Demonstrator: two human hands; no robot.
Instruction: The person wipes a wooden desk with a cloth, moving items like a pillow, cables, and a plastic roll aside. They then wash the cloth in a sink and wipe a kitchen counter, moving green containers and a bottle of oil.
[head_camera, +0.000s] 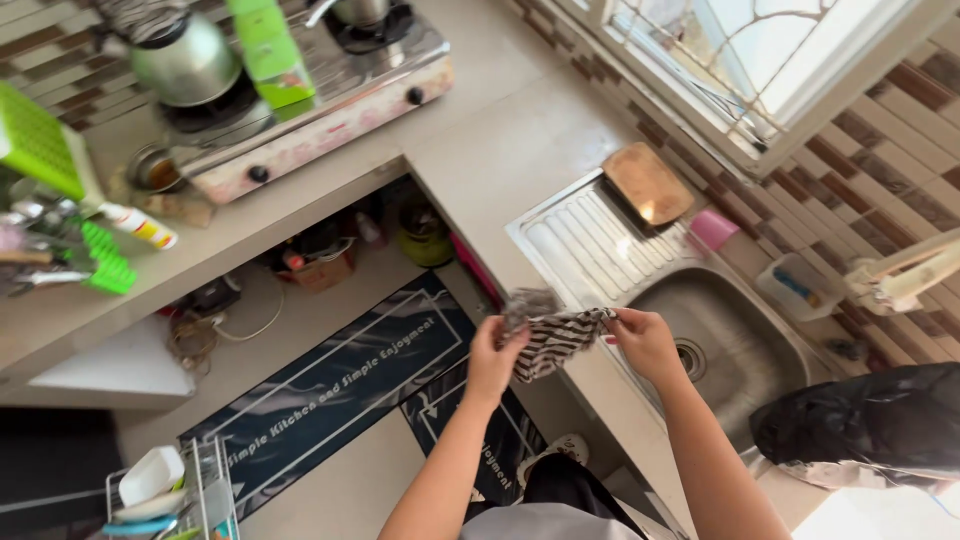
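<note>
Both of my hands hold a striped black-and-white cloth (553, 338) stretched between them, just above the front edge of the steel sink (722, 340). My left hand (495, 357) grips the cloth's bunched left end. My right hand (645, 340) pinches its right end beside the sink basin. The cloth sags a little in the middle.
A wooden board (648, 183) and a pink sponge (713, 229) lie by the sink's drainboard. A gas stove (300, 110) with a kettle (185, 60) stands on the counter at the back left. A black bag (870, 420) sits to the right. Dark floor mats (340, 385) lie below.
</note>
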